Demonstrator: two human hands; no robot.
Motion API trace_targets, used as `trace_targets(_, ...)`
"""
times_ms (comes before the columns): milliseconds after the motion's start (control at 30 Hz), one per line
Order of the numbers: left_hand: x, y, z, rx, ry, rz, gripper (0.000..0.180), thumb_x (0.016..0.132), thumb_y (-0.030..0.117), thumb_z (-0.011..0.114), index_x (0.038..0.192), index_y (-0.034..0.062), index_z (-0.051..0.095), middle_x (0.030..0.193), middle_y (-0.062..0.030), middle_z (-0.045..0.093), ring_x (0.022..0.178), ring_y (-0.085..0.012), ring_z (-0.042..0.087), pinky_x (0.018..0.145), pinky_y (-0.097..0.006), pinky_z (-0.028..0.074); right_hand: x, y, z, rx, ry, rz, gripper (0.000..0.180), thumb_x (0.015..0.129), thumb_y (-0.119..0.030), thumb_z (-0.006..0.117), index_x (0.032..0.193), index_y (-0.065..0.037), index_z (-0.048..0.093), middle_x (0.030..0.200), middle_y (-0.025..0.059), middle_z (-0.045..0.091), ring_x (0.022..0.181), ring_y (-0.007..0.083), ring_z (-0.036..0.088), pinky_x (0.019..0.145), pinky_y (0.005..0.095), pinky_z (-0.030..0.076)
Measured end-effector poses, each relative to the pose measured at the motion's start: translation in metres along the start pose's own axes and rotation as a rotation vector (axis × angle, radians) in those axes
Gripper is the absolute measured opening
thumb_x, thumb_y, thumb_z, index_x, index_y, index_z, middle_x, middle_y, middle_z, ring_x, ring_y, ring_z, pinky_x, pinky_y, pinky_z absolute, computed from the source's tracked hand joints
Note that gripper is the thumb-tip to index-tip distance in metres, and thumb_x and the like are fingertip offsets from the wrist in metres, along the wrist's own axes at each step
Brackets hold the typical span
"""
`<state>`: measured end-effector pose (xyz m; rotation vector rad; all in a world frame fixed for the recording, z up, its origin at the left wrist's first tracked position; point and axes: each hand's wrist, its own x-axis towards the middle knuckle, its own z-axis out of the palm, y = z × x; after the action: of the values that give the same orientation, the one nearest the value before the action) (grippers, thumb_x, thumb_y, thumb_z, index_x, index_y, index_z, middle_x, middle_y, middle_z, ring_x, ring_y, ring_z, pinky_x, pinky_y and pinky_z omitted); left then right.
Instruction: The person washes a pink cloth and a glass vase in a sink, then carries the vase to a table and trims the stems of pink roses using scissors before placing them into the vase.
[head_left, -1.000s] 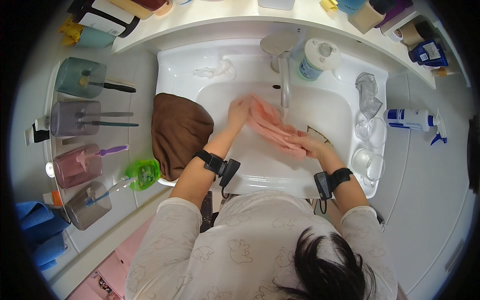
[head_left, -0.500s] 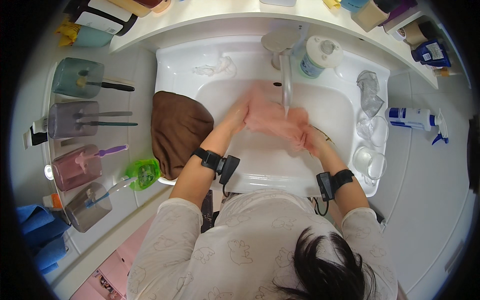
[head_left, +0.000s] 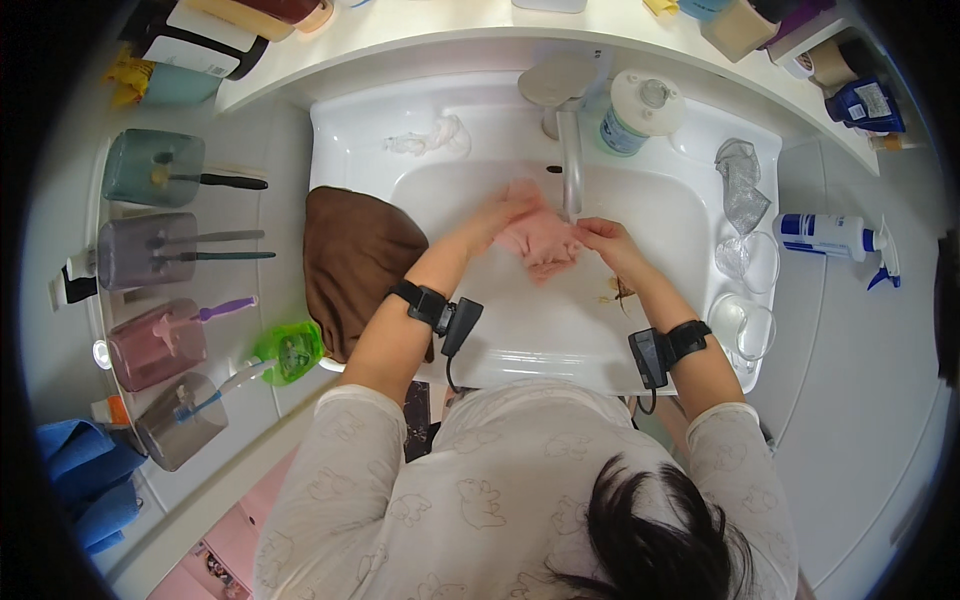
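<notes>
A pink cloth [head_left: 545, 245] hangs bunched over the white basin, just below the tap spout [head_left: 572, 165]. My left hand [head_left: 500, 218] is closed on its left part, slightly smeared by motion. At the cloth's right edge, my right hand [head_left: 612, 245] pinches with fingertips and thumb; how much fabric lies between them is hard to see. Beneath my right wrist, a small dark and yellowish patch [head_left: 622, 290] shows in the basin. Both forearms wear black straps with small boxes.
A brown cloth [head_left: 360, 270] drapes over the sink's left rim. Behind the basin stands a white pump bottle [head_left: 640, 115]. Clear cups [head_left: 745, 325] and a grey mesh pouch [head_left: 742, 185] sit on the right ledge. Wall-mounted toothbrush cups [head_left: 150, 250] line the left; a spray bottle [head_left: 825, 237] is at right.
The pink cloth, stretched between both hands before, is now gathered into a smaller bunch. My right hand has drawn up and left to the cloth's edge, uncovering more of the dark patch.
</notes>
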<state>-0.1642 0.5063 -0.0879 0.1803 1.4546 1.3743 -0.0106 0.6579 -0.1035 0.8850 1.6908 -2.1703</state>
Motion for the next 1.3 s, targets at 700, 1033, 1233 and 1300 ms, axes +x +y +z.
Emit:
trace_targets(700,-0.013,-0.03,-0.036,1.484,-0.26,0.353,0.027,0.066,0.025,0.063,0.087,0.009,0.06,0.088,-0.0102,0.059,0.077,-0.0285,0.052,0.07,-0.032,0.042,-0.04,-0.029,-0.015,-0.187,0.166,-0.362,0.022,0.072,-0.003,0.054,0.093,0.002,0.056,0.086,0.0057,0.059,0.082,0.0111,0.054,0.072,0.0227,0.043)
trace_targets(1033,-0.05,0.013,-0.052,0.427,-0.002,0.474,0.022,0.084,0.01,0.049,0.105,0.0028,0.05,0.085,0.0001,0.055,0.071,-0.0073,0.049,0.062,-0.02,0.041,-0.083,-0.048,-0.031,-0.041,0.363,-0.534,0.02,0.073,0.0,0.053,0.093,0.001,0.053,0.09,0.0039,0.056,0.081,0.0106,0.053,0.068,0.0234,0.044)
trace_targets(1233,-0.051,0.013,-0.057,0.63,0.127,0.45,0.02,0.084,0.009,0.048,0.101,0.0005,0.054,0.087,-0.0001,0.057,0.072,-0.0075,0.05,0.062,-0.021,0.042,-0.07,-0.035,-0.042,-0.699,0.383,-0.614,0.024,0.069,-0.006,0.059,0.092,-0.003,0.055,0.088,0.0094,0.058,0.075,0.0208,0.056,0.065,0.0281,0.046)
trace_targets(1300,-0.047,0.003,-0.063,0.864,0.105,0.371,0.022,0.082,0.008,0.048,0.101,-0.0011,0.054,0.086,-0.0026,0.059,0.072,-0.0094,0.052,0.064,-0.023,0.043,-0.064,-0.022,-0.041,-1.088,0.259,-0.505,0.025,0.067,-0.01,0.061,0.092,-0.006,0.057,0.087,0.0115,0.057,0.076,0.0251,0.056,0.065,0.0313,0.045)
